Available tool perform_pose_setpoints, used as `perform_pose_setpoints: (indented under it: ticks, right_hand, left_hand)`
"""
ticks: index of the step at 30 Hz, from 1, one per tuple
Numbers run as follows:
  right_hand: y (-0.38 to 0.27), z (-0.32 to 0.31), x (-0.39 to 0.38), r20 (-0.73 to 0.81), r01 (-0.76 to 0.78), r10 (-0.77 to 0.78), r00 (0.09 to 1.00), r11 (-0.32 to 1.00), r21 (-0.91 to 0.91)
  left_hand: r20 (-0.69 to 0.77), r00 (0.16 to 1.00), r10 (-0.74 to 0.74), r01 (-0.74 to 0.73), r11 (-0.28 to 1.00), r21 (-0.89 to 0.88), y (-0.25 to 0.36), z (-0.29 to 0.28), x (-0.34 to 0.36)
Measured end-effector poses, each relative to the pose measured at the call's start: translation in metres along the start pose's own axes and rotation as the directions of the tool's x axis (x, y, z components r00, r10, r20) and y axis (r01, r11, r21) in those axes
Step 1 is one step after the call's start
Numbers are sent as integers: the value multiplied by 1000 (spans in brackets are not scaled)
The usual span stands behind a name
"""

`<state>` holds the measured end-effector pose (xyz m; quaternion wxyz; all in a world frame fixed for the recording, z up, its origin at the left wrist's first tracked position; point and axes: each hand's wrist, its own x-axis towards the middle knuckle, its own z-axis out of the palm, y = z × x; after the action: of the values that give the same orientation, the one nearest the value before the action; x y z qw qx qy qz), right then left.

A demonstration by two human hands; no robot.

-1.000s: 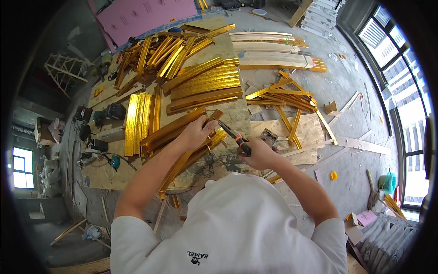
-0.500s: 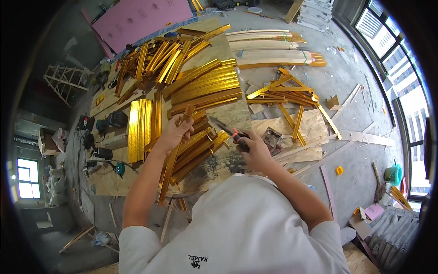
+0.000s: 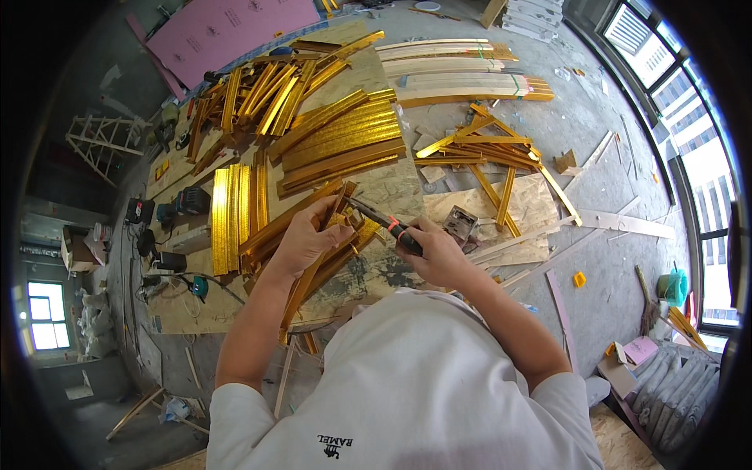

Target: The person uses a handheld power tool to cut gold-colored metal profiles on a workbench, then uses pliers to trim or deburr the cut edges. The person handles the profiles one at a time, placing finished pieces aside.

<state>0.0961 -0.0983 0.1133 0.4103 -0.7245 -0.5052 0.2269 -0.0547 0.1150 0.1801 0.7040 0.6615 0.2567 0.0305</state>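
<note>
The left hand grips a gold strip above the desk, presumably steadying its far end near the tip of the plier-like tool held in the right hand.

Held strip: brownish gold. Cutting tool: black grips, red-orange band, dark grey blades. Left-hand row of strips: bright metallic gold, lengthwise lines. Middle stack: glossy gold faces, duller brown-gold edges. Surface: tan plywood grain, dark grey smudges near edge. Shirt: plain white, small black emblem. Large board: pink, sparse dark print. Planks: pale beige, green strap. Bucket: teal. Floor: mottled grey.
</note>
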Motion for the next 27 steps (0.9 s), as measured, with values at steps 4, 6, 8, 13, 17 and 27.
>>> perform_pose_setpoints:
  ticks: [4,6,8,13,17,27]
  right_hand:
    - [3,-3,0,8,13,-13,1000,1000,-22]
    - [4,-3,-1,10,15,-14,1000,999,-37]
    - [3,-3,-1,15,-2,3,1000,997,-76]
    - [-3,-14,-7,63,95,-99,993,993,66]
    - [-24,-38,-9,554,-457,28,832,600,657]
    - [46,-43,-7,463,-416,139,875,704,575]
  left_hand:
    - [5,1000,-27,27,999,-29,2,-1,-1]
    - [15,999,-28,29,999,-38,4,-1,-1]
    - [17,1000,-14,15,1000,-24,5,1,-1]
    - [88,994,67,-66,998,-18,7,-6,-3]
    - [167,961,220,-227,974,21,18,-6,-4]
    - [-103,969,226,-122,796,593,1,-52,16]
